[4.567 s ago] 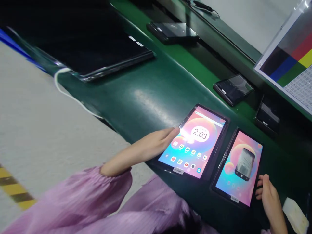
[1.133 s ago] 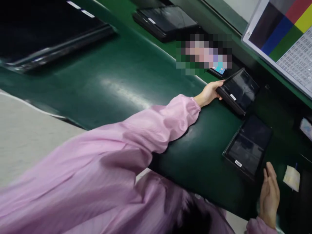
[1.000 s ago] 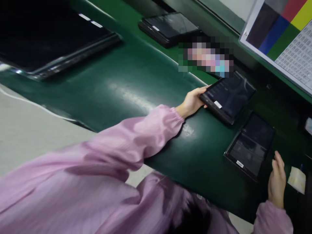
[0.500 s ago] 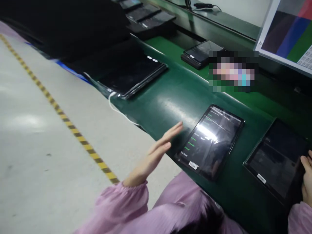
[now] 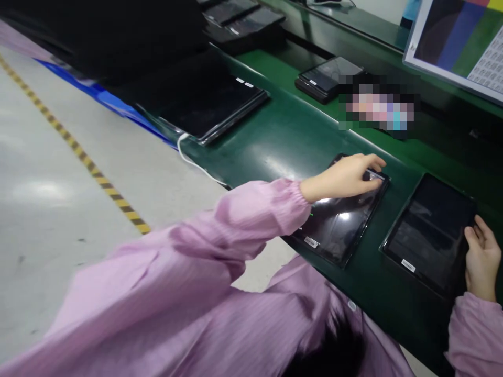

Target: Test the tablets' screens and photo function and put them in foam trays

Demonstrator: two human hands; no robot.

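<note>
Green table (image 5: pixel 251 144), left hand (image 5: pixel 349 177) palm-down

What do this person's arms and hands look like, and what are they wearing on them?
Both the left hand and the right hand are ungloved. The left sleeve and right sleeve are long, loose lilac-pink fabric; the left one puffs out above a gathered wrist cuff.

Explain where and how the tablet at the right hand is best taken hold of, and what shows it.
Probably by the middle of its right long edge, coming from the right. The right-hand tablet is a thin slab, screen up, so thumb on the rim and fingers alongside should suit. The right hand is at that edge; the other tablet lies to the left.
</note>
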